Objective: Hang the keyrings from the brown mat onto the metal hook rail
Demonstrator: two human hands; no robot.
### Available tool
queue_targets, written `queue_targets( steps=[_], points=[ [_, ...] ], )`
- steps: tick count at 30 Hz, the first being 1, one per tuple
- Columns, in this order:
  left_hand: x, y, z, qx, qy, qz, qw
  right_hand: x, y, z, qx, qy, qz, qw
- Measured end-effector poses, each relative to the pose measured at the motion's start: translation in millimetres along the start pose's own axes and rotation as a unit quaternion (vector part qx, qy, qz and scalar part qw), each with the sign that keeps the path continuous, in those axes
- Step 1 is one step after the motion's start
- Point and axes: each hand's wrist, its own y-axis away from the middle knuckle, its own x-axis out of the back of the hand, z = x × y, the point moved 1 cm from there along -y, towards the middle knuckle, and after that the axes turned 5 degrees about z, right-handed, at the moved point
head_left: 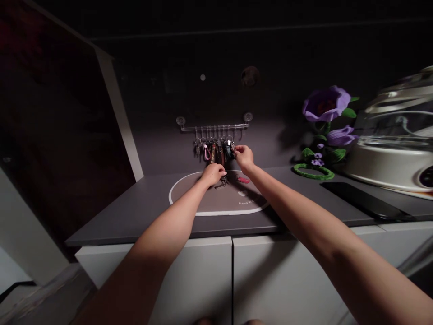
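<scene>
Across the bottom of the frame, I see two white cabinet doors (pixel 199 266) meeting at centre, both closed, under a dark countertop (pixel 135 212). One black slab (pixel 361 198) lies flat at the lower right. On the counter, in the middle of my view, sits one white-rimmed mat (pixel 189 201); the right forearm crosses its right edge. My left hand (pixel 213 174) is over the mat with its fingers bent at some loose keys (pixel 221 183); I can't tell whether it grips or merely touches them, since it hides part of them. One red tag (pixel 243 179) lies to their right.

At the right of the frame, one green ring stand (pixel 314 177) carries two large purple blooms (pixel 326 104). Beside it is one cream appliance (pixel 389 164) with a clear cover; reflections keep me from reading its contents.

Centre frame, my right hand (pixel 245 158) pinches the rightmost key bunch (pixel 229 150), at a clear rail (pixel 214 128) held by two suction cups (pixel 181 120). At least five bunches hang crowded there, one with a pink loop (pixel 207 154).
</scene>
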Motion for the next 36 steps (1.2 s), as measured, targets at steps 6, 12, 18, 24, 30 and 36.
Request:
queue_targets(
  steps=[6, 12, 18, 24, 30, 36],
  points=[
    [-8.6, 7, 5, 0.007, -0.035, -0.017, 0.999, 19, 37, 11, 0.055, 0.097, -0.082, 0.990],
    [-13.7, 8, 5, 0.017, -0.044, -0.007, 0.999, 26, 52, 16, 0.120, 0.212, -0.173, 0.954],
    [-15.2, 6, 5, 0.022, -0.082, -0.019, 0.996, 23, 52, 18, 0.155, 0.245, -0.200, 0.936],
    [-8.5, 6, 7, 0.000, -0.078, 0.022, 0.997, 24, 51, 15, 0.159, 0.252, -0.203, 0.933],
    [-1.9, -1, 13, 0.029, 0.106, 0.102, 0.989, 25, 50, 7, 0.153, 0.131, -0.185, 0.962],
    [0.5, -4, 16, 0.124, 0.376, 0.117, 0.911, 24, 48, 4, 0.062, -0.067, -0.171, 0.981]
  ],
)
